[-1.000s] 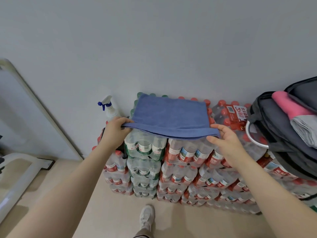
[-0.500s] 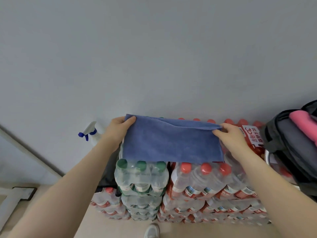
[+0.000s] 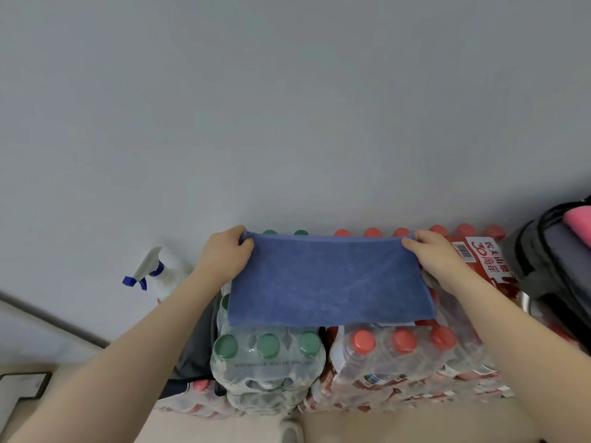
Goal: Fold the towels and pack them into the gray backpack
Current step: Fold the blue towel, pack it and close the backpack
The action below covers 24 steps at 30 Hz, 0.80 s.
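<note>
The blue towel (image 3: pixel 329 282) lay folded over on top of shrink-wrapped packs of bottled water (image 3: pixel 319 356) stacked against the wall, spanning a green-capped pack and a red-capped pack. The left hand (image 3: pixel 224 255) pinched the towel's far left corner with fingers curled over the edge, and the right hand (image 3: pixel 435 254) pinched the far right corner in like manner; neither held anything else. The near edge of the towel lay toward the person's side of both hands, short of the front row of caps. The gray backpack (image 3: pixel 550 270) stood open to the right of the right hand, with a pink towel (image 3: pixel 579 223) visible inside at the frame edge. In my judgement the fold was underway and the towel was not yet compact enough to pack. The support surface was uneven: bottle caps and slack plastic film offered no flat bed, so a crease pressed there could come out skewed, and the layers could slip out of line. A pale strip showed beneath the near right edge of the towel, which suggested the layers did not match exactly; what the strip was could not be determined. A spray bottle (image 3: pixel 160 276) stood just beyond the left hand, and a wide sweep of that arm could knock it over. Carrying the towel across to the backpack by its corners alone risked the fold falling open.
</note>
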Tool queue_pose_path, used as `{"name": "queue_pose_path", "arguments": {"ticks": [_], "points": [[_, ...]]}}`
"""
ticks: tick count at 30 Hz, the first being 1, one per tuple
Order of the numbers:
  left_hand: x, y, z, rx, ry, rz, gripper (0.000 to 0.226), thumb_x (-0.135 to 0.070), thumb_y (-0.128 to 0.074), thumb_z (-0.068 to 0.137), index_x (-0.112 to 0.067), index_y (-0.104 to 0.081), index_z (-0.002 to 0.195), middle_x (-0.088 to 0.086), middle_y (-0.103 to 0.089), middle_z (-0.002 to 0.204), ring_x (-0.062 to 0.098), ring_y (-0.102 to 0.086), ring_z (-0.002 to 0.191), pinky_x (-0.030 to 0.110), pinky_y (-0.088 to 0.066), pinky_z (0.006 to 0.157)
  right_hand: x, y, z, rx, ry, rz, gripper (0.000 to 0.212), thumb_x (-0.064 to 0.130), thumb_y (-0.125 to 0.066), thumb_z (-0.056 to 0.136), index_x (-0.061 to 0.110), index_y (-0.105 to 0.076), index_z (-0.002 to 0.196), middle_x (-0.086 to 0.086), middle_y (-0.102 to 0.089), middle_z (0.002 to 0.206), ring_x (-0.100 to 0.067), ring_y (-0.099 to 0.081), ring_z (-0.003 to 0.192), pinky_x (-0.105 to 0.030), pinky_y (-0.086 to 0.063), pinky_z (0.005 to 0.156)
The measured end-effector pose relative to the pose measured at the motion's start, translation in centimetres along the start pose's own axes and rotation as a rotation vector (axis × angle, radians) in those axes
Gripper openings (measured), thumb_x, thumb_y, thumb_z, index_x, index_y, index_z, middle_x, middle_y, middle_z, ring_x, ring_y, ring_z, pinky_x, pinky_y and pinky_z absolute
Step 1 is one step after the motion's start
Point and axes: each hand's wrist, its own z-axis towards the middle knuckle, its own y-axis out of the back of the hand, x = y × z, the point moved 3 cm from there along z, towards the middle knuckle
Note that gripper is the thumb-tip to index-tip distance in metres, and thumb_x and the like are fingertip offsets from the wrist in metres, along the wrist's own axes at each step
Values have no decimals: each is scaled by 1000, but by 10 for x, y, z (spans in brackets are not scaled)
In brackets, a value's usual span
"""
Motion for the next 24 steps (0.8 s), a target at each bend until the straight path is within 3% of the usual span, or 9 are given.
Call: {"name": "queue_pose_path", "arguments": {"ticks": [6,9,12,14,15,17,19,21,24], "points": [[3,-4,14,12,62,30,29,-15,-43,89,-11,-37,61,6,-46,62,28,-44,66,29,-29,48,9,-8,4,-74,67,-300,23,19,-52,93,0,-59,82,-13,-59,83,-28,-55,83,-31,-33,68],[-1,-4,12,-25,46,212,11,-11,-42,86,-5,-51,88,12,-56,88,35,-53,83,33,-41,61,20,-9,-7,-197,83,-423,18,22,-50,93,6,-55,86,-18,-63,93,-36,-58,92,-33,-37,69],[-12,-12,5,-211,-293,492,42,-12,-32,72,1,-56,104,20,-58,112,38,-58,90,40,-49,69,50,-26,-27,-288,286,-425,29,21,-51,93,1,-53,114,-18,-56,118,-35,-53,107,-41,-41,90],[-25,-27,-2,-195,-580,491,48,-18,-32,68,-1,-62,101,21,-61,117,38,-63,98,44,-53,75,73,-55,-42,-102,471,-476,41,24,-48,94,4,-46,130,-14,-48,134,-30,-46,122,-38,-33,103],[-30,-38,-7,-121,-678,471,50,-21,-32,72,-1,-63,107,20,-59,123,38,-60,108,45,-50,86,79,-73,-49,32,540,-551,48,28,-45,95,6,-39,137,-12,-41,143,-28,-38,131,-35,-26,109],[-35,-53,-16,97,-691,429,65,-41,-22,87,-1,-46,132,17,-41,143,32,-39,133,36,-25,110,76,-104,-56,233,603,-722,59,38,-36,98,10,-19,147,-7,-19,156,-20,-16,144,-32,-7,117],[-23,-60,-19,225,-572,461,98,-72,6,76,-7,-17,146,10,-15,155,22,-12,144,27,1,113,65,-114,-52,295,558,-854,65,49,-23,97,14,-6,149,-2,-6,158,-15,-2,146,-33,3,118],[-11,-60,-19,200,-516,492,115,-78,24,60,-10,-9,147,8,-8,157,20,-5,145,27,5,114,54,-106,-43,283,483,-897,69,56,-14,93,17,-4,149,1,-3,158,-15,0,146,-34,4,117],[-2,-52,-17,185,-427,501,125,-81,28,52,-10,-8,148,6,-7,157,19,-5,145,30,1,115,36,-82,-35,215,407,-930,71,59,-10,91,20,-3,149,1,-4,159,-17,-1,146,-37,1,118]]}}
